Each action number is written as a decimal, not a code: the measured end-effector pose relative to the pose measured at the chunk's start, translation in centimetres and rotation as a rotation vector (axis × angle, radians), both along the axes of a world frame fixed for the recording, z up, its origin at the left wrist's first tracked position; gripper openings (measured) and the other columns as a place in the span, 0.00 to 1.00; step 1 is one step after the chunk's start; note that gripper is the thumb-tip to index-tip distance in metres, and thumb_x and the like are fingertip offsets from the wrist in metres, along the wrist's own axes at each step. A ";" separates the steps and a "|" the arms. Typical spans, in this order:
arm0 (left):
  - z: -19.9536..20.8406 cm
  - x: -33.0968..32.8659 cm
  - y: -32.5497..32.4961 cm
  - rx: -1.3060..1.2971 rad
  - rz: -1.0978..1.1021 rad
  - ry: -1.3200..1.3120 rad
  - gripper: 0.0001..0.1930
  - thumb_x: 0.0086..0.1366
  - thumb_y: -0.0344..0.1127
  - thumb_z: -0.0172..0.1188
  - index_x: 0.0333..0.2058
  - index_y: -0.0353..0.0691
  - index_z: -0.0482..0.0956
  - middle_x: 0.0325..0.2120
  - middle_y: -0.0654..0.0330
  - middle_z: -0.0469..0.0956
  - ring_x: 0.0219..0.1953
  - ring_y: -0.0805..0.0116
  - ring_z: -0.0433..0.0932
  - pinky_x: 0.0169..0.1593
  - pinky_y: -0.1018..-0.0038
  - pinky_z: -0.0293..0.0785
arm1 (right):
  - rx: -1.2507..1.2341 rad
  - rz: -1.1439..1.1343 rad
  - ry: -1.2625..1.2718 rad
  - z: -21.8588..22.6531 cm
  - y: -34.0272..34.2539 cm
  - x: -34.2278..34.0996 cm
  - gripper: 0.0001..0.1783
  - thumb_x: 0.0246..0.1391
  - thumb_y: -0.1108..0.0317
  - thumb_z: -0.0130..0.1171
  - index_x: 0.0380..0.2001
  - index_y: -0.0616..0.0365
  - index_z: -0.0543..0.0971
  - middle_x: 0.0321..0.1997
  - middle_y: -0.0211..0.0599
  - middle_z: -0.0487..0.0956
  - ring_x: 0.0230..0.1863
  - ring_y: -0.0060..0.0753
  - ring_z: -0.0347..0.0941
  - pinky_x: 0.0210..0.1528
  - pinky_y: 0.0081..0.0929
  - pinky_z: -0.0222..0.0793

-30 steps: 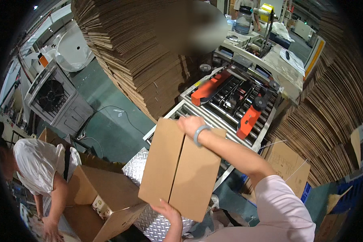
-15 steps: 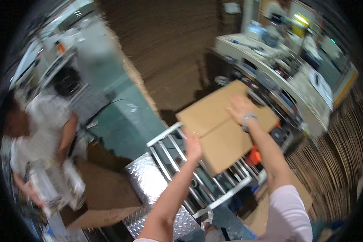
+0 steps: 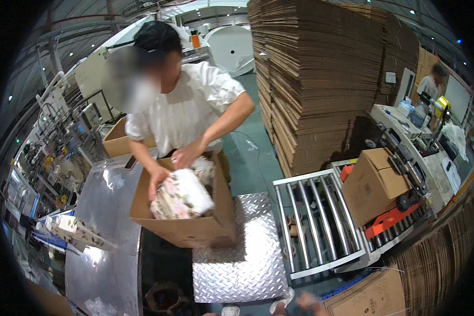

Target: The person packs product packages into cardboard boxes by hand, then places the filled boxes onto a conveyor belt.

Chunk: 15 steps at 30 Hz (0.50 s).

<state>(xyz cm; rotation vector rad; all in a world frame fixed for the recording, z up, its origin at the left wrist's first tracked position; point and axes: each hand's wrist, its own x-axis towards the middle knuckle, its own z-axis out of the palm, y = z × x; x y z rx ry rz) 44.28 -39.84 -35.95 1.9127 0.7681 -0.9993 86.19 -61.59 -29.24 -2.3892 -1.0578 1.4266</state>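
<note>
My right hand (image 3: pixel 308 303) shows at the lower edge, blurred and beside a flat brown cardboard sheet (image 3: pixel 371 295); its fingers are too smeared to read. My left hand is not clearly in view; only a sliver of skin touches the bottom edge. To the right, a closed carton (image 3: pixel 364 192) sits between the dark and orange parts of a machine at the end of the roller conveyor (image 3: pixel 321 218). Across from me, a co-worker's two hands are on floral-printed white packs (image 3: pixel 181 195) in an open carton (image 3: pixel 195 231), which rests partly on a metal diamond-plate platform (image 3: pixel 242 268).
A metal table (image 3: pixel 102 210) runs along the left, with another floral pack (image 3: pixel 71 229) on it. A tall stack of flattened cardboard (image 3: pixel 332 79) stands at the back. More flattened cardboard (image 3: pixel 442 263) is at the right, near a cluttered white bench (image 3: pixel 426 137).
Both my hands have left the closed carton, which now sits farther right, in the machine. My view has swung left and up toward the co-worker, whose packs are now in the open carton.
</note>
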 end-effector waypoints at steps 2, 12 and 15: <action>-1.0 -8.0 0.8 0.103 0.071 -0.016 0.22 0.63 0.49 0.43 0.39 0.37 0.78 0.34 0.46 0.78 0.37 0.51 0.78 0.45 0.63 0.72 | -0.134 -0.108 0.131 -1.0 -4.5 -8.7 0.35 0.49 0.50 0.55 0.55 0.62 0.63 0.55 0.54 0.66 0.56 0.55 0.62 0.57 0.39 0.58; 4.0 -2.2 4.0 0.011 0.900 -0.248 0.12 0.64 0.35 0.48 0.39 0.31 0.70 0.21 0.59 0.71 0.17 0.72 0.69 0.17 0.77 0.64 | -0.154 -0.760 -0.062 -5.6 -28.6 -16.7 0.23 0.50 0.52 0.53 0.41 0.58 0.72 0.40 0.47 0.75 0.42 0.50 0.71 0.45 0.40 0.66; 2.2 -1.2 -0.1 -0.013 0.588 -0.186 0.14 0.65 0.41 0.48 0.35 0.33 0.71 0.21 0.59 0.71 0.18 0.71 0.69 0.20 0.73 0.67 | -0.184 -0.965 -0.148 -9.1 -36.2 -12.4 0.20 0.50 0.52 0.53 0.37 0.58 0.75 0.36 0.45 0.77 0.38 0.49 0.73 0.41 0.41 0.69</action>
